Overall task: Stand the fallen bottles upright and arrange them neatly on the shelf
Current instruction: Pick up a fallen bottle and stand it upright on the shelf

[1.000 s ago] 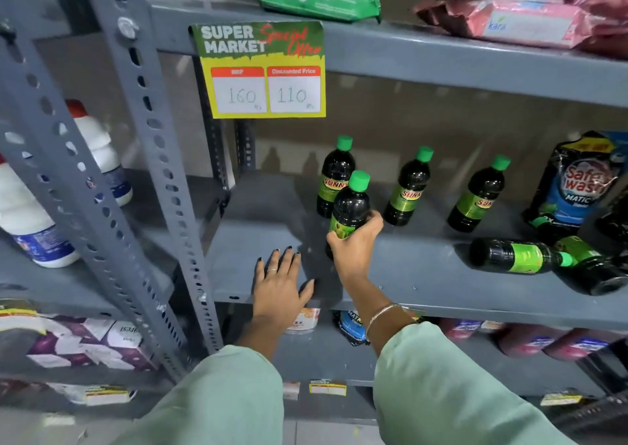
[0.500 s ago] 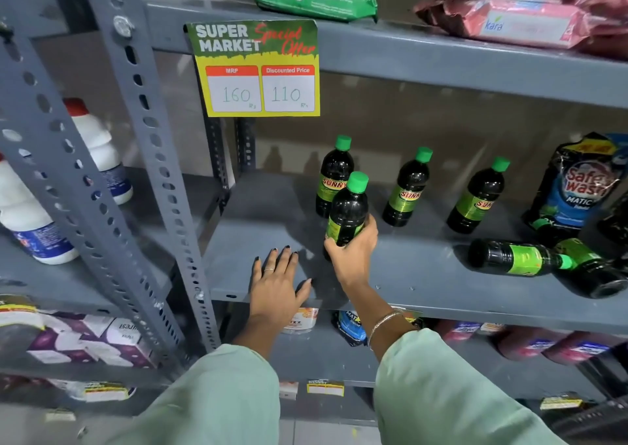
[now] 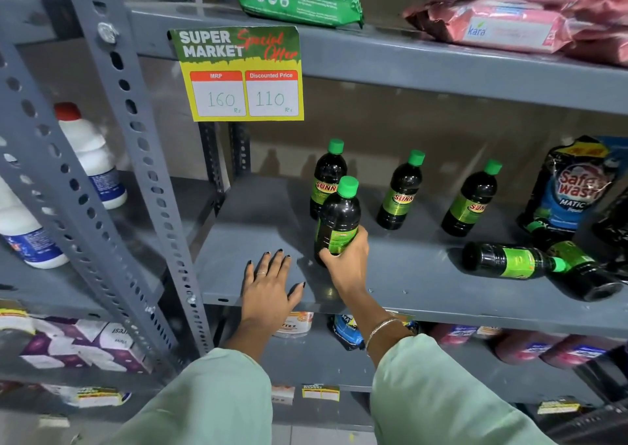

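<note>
The right hand is wrapping its grip around the lower body of a bottle, standing it upright near the shelf's front edge, just ahead of the back row's leftmost bottle. The left hand is lying flat and empty on the front edge. Two bottles are lying fallen toward the right end; next comes releasing this one and reaching for those.

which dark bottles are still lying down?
Two at the shelf's right end: one with its cap pointing right, another crossing behind it. The other four stand, one in the right hand.
</note>
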Demonstrator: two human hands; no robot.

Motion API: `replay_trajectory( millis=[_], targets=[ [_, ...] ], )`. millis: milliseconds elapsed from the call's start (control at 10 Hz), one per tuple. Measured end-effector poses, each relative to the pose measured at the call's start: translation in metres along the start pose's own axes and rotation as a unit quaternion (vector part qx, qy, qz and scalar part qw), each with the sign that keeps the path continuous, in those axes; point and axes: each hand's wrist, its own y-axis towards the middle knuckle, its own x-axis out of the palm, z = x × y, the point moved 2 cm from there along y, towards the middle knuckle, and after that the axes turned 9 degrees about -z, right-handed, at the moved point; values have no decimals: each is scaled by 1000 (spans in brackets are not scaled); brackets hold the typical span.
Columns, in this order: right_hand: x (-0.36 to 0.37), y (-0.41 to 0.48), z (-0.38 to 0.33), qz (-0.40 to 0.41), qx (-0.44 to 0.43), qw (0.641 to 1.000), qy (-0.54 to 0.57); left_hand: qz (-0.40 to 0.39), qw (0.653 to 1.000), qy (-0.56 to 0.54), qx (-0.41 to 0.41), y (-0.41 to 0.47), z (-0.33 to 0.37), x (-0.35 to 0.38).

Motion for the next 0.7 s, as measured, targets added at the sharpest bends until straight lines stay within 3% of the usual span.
replay_trajectory(
  millis=[700],
  targets=[
    [2,-6,1,-16,-8,999,-32,-2,1000,8,-2,0,0,-1]
  ],
)
